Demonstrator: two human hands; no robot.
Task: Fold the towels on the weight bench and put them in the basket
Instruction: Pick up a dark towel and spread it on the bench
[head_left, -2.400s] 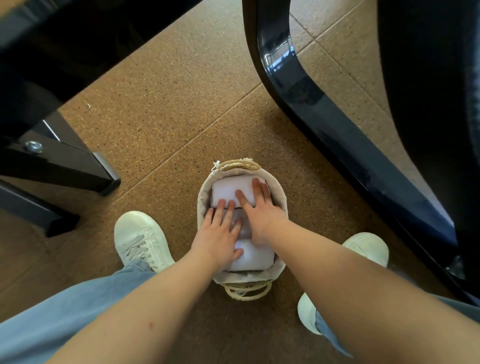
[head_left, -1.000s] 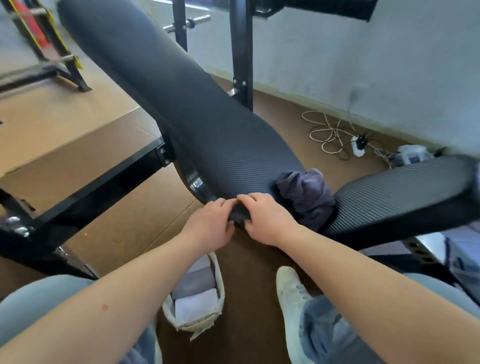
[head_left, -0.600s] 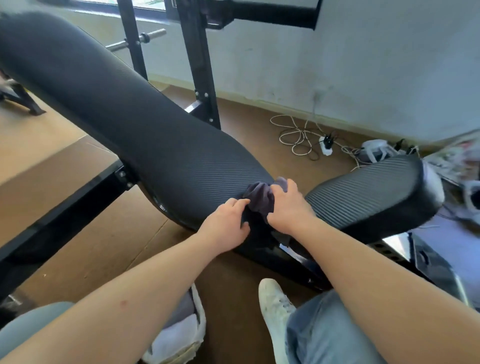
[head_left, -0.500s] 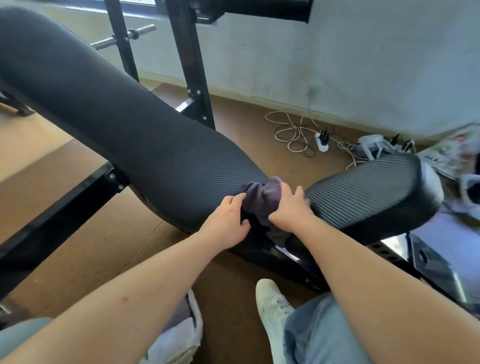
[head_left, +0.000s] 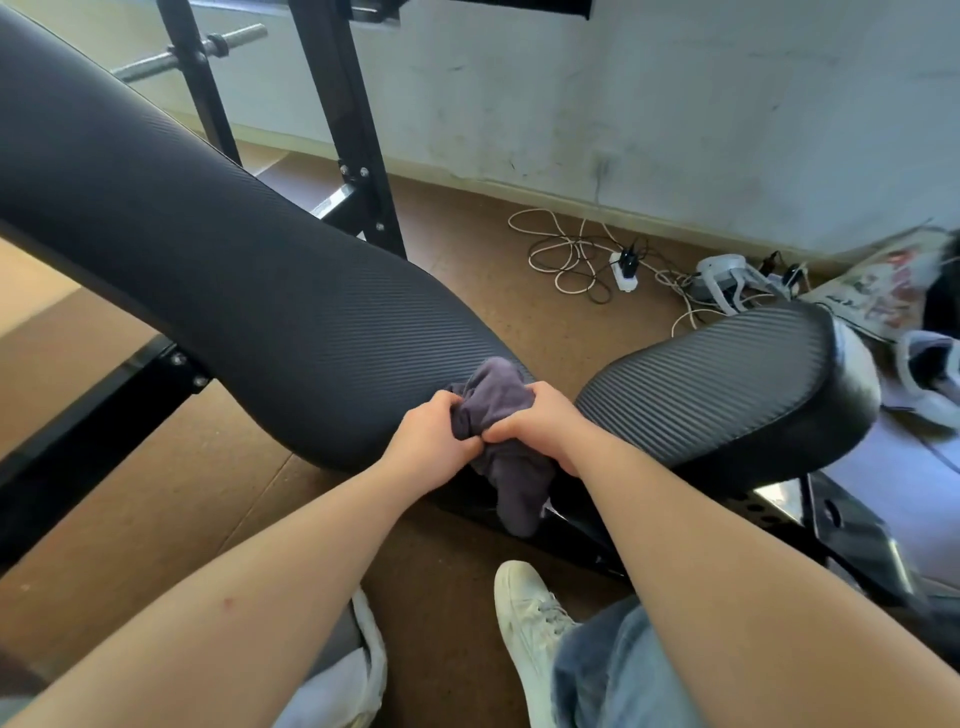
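Note:
A crumpled dark purple-grey towel (head_left: 498, 400) sits in the gap between the two black pads of the weight bench (head_left: 249, 291), one end hanging down below my hands. My left hand (head_left: 431, 441) grips the towel's left side. My right hand (head_left: 540, 423) grips its right side, thumbs close together. The basket (head_left: 371, 654) stands on the floor under my left forearm; only its pale cloth rim and a white folded towel (head_left: 324, 696) inside show.
The bench seat pad (head_left: 727, 384) rises on the right, black frame uprights (head_left: 343, 109) stand behind. White cables and a power strip (head_left: 626, 267) lie by the wall. My white shoe (head_left: 524, 618) is on the cork floor. Bags and clutter sit far right.
My hands left the folded towels in the basket, rose to the bench and took hold of the dark towel. It is now bunched up and lifted between both hands.

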